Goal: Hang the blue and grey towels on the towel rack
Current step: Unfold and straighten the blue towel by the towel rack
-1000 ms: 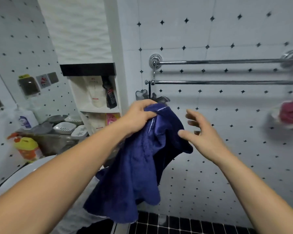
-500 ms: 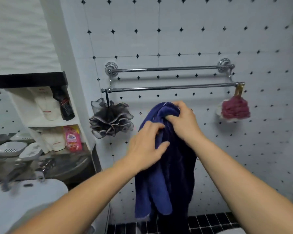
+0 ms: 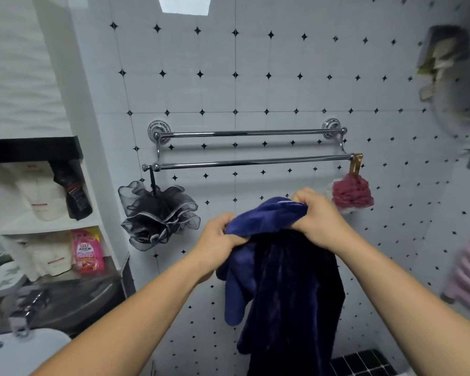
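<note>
Both hands up in front of the wall, gripping the blue towel (image 3: pixel 288 280) by its top edge. Left hand (image 3: pixel 219 244) is curled tight on the left end of the bunched edge, right hand (image 3: pixel 316 217) is fisted on the right end, a bit higher, so the held edge runs left-to-right w/ a slight tilt up toward the right hand. Rest of the towel hangs straight down btwn and below the forearms, long axis vertical, lower end out of view at the bottom; a lighter blue fold droops just under the left hand, darker main fall under the right. Towel rack (image 3: pixel 251 147) is above and beyond both hands, two chrome bars horizontal on the tiled wall, both bare along their length; towel is below the lower bar, not touching it. Black mesh bath pouf (image 3: pixel 158 214) hangs off the lower bar's left end, up-left of the left hand, apart from the towel. Red pouf (image 3: pixel 352 194) hangs off the bar's right end, just right of and behind the right hand. Far left of the left hand: shelves w/ white bottles, a dark bottle (image 3: pixel 72 189), a pink packet (image 3: pixel 88 252). Grey towel can't be made out.
</note>
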The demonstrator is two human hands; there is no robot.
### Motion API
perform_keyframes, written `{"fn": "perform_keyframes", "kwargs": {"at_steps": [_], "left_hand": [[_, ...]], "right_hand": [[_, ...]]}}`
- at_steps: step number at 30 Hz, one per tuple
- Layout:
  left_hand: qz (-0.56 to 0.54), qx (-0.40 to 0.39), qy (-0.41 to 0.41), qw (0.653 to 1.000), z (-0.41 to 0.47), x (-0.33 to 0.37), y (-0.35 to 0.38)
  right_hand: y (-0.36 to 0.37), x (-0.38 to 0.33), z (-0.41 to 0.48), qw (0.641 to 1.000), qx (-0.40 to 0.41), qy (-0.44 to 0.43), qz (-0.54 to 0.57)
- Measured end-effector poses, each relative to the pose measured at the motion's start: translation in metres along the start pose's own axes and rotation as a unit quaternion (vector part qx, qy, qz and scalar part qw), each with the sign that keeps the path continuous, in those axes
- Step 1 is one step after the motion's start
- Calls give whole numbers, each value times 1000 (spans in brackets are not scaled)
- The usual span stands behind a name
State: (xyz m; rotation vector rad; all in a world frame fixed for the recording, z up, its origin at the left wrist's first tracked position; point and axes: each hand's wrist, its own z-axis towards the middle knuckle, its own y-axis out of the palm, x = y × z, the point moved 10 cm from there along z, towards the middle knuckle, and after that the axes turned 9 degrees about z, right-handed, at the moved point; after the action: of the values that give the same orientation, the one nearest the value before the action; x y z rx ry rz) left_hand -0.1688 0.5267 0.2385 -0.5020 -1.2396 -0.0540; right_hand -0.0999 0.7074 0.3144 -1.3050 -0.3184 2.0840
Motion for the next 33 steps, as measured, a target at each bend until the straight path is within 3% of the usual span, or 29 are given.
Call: {"fn": "perform_keyframes", "kwargs": {"at_steps": [6,9,13,17,20,22,25,29,33], "left_hand": [[60,79,47,994,26,39,-44],[104,61,32,992,31,38,-51],[49,62,5,997,25,41,-46],[86,3,84,993,21,97,-17],[107,-44,96,989,14,106,2],[32,-34,68,997,6,87,-3],[-114,-85,16,990,-15,33,15],[-9,-119,-97,988,-48,-52,43],[-33,-33,-171,984,-39,-78,1]], "right_hand": [[-32,16,-5,992,124,25,-7],[-44,28,1,983,153,80,62],[-23,13,5,988,86,85,96],[42,-37,1,967,-123,-4,221],[51,-45,5,978,-92,-1,189],[50,-39,5,988,-82,11,134],[33,-23,7,986,-21,42,157],[5,-4,10,960,83,86,252],[-24,2,12,969,94,62,219]]}}
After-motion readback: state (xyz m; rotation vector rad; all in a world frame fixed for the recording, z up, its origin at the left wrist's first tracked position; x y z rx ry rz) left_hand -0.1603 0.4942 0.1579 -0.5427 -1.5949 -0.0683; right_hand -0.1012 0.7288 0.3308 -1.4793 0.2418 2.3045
